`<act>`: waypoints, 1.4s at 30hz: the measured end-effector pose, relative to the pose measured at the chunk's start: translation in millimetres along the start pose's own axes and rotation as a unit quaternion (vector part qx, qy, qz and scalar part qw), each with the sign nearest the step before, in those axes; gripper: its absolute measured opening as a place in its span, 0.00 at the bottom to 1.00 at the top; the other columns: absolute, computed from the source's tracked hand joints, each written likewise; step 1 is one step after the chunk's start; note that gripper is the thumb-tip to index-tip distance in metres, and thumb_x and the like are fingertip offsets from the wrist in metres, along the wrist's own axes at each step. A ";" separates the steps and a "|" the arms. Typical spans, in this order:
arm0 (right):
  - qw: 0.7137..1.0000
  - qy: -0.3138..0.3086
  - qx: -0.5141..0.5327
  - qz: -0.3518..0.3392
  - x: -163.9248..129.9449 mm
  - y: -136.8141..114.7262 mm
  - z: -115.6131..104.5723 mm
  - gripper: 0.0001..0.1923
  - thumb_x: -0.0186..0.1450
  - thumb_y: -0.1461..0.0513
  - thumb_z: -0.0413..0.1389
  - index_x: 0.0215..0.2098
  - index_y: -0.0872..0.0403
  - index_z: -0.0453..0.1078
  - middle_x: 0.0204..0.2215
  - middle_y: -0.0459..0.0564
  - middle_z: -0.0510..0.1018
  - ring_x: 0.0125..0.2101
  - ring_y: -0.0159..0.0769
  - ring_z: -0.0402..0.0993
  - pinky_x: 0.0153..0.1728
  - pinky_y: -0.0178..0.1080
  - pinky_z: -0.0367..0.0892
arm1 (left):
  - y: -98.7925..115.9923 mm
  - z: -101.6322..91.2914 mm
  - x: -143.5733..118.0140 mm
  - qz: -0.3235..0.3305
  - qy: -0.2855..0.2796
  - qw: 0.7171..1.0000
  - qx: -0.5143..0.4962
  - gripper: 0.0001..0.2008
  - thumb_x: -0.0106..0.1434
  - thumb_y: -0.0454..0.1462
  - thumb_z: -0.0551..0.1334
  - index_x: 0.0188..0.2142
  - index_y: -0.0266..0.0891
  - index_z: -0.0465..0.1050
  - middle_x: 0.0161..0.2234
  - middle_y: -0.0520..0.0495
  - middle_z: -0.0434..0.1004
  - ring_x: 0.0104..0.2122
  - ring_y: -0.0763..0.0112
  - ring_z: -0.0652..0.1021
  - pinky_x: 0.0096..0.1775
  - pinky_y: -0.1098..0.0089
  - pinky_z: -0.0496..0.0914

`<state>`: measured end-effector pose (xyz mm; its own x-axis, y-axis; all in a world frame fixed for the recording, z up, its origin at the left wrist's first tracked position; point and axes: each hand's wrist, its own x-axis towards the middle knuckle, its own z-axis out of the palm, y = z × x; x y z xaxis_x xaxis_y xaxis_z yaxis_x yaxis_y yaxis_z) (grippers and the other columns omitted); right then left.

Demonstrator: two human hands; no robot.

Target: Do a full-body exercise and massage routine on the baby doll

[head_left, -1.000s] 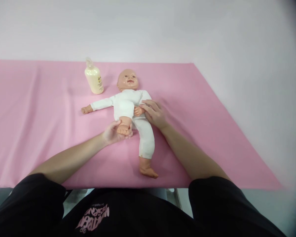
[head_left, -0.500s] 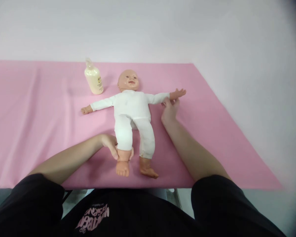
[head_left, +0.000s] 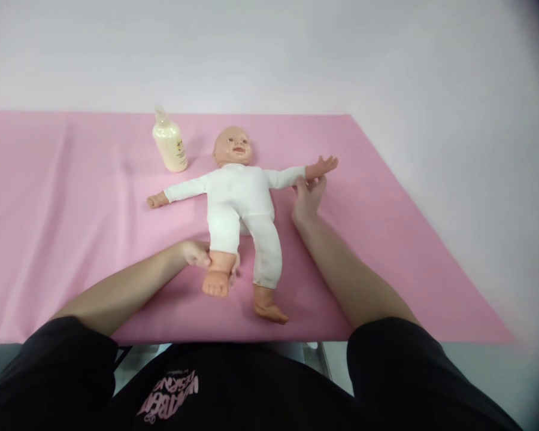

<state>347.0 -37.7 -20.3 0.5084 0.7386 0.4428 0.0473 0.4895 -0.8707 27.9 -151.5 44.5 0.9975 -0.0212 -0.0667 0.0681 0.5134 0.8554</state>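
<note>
A baby doll with a white cloth body lies on its back, its head away from me and both arms spread. My left hand is wrapped around the ankle of the doll's leg on my left, and that leg is raised and bent. The fingers pass behind the ankle and are partly hidden. At the doll's arm on my right, my right hand grips the wrist from below, with some fingertips out of sight behind it. The other leg lies stretched toward me.
A pump bottle of pale yellow liquid stands left of the doll's head. Pink cloth with some creases covers the table, whose front edge is close to my body. A pale wall rises behind.
My left hand has lifted the doll's ankle and pushed it back, so the leg bends more and the foot sits higher. My right hand and the doll's wrist have shifted slightly left.
</note>
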 end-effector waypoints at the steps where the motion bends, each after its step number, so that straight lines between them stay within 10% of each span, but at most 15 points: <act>1: 0.999 -0.014 -0.019 -0.036 -3.1 -6.6 2.2 0.36 0.63 0.50 0.63 0.65 0.43 0.56 0.68 0.56 0.63 0.62 0.49 0.72 0.55 0.57 0.76 | -1.7 -0.3 1.1 0.035 0.029 0.999 -0.024 0.31 0.39 0.60 0.75 0.33 0.41 0.75 0.24 0.46 0.76 0.27 0.58 0.78 0.41 0.55 0.77; 8: 0.971 -0.136 -0.117 -0.159 -33.4 -43.4 16.2 0.33 0.68 0.45 0.59 0.66 0.46 0.60 0.62 0.56 0.71 0.61 0.50 0.72 0.57 0.56 0.74 | 7.6 11.1 14.1 0.193 0.258 0.944 -0.071 0.28 0.46 0.62 0.68 0.27 0.40 0.71 0.18 0.50 0.65 0.24 0.64 0.71 0.38 0.59 0.71; 16: 0.876 -0.304 -0.255 -0.276 -38.6 -59.5 20.1 0.15 0.73 0.54 0.53 0.54 0.45 0.76 0.54 0.54 0.81 0.56 0.48 0.77 0.62 0.57 0.71 | 13.1 16.3 15.0 0.206 0.315 0.922 -0.089 0.26 0.50 0.60 0.67 0.26 0.38 0.70 0.18 0.50 0.64 0.24 0.66 0.70 0.36 0.60 0.69; 20: 0.870 -0.307 -0.261 -0.283 -39.5 -60.8 21.8 0.15 0.73 0.55 0.52 0.53 0.45 0.77 0.53 0.53 0.81 0.56 0.47 0.77 0.62 0.57 0.71 | 2.8 5.5 11.8 0.179 0.251 0.948 -0.078 0.28 0.48 0.61 0.69 0.29 0.38 0.72 0.21 0.48 0.70 0.26 0.63 0.73 0.38 0.59 0.70; 30: 0.992 -0.081 -0.053 -0.076 -12.6 -22.0 11.3 0.35 0.62 0.49 0.64 0.63 0.46 0.61 0.64 0.57 0.69 0.58 0.46 0.74 0.53 0.51 0.76 | -6.3 1.7 0.3 -0.005 0.049 0.999 0.019 0.32 0.41 0.58 0.76 0.37 0.39 0.74 0.29 0.43 0.79 0.36 0.51 0.82 0.44 0.56 0.75; 36: 0.992 -0.005 0.040 0.123 12.5 24.2 -8.4 0.40 0.63 0.54 0.60 0.69 0.42 0.50 0.64 0.56 0.69 0.55 0.43 0.78 0.52 0.53 0.77 | 8.9 13.2 5.7 -0.050 0.003 0.992 0.116 0.27 0.40 0.48 0.81 0.36 0.40 0.77 0.31 0.44 0.80 0.40 0.52 0.82 0.43 0.61 0.77; 42: 0.981 0.014 0.091 0.172 13.9 20.1 -8.5 0.42 0.63 0.60 0.60 0.71 0.39 0.50 0.66 0.54 0.66 0.57 0.42 0.77 0.57 0.55 0.75 | 14.8 25.5 7.7 -0.046 -0.004 0.984 0.173 0.26 0.50 0.46 0.80 0.44 0.37 0.78 0.38 0.44 0.82 0.40 0.59 0.83 0.49 0.64 0.77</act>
<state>362.3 -21.5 -33.5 0.4899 0.8634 0.1208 -0.2844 0.2893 -0.9140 37.0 -165.9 69.7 0.9870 -0.0612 -0.1484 0.1573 0.1854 0.9700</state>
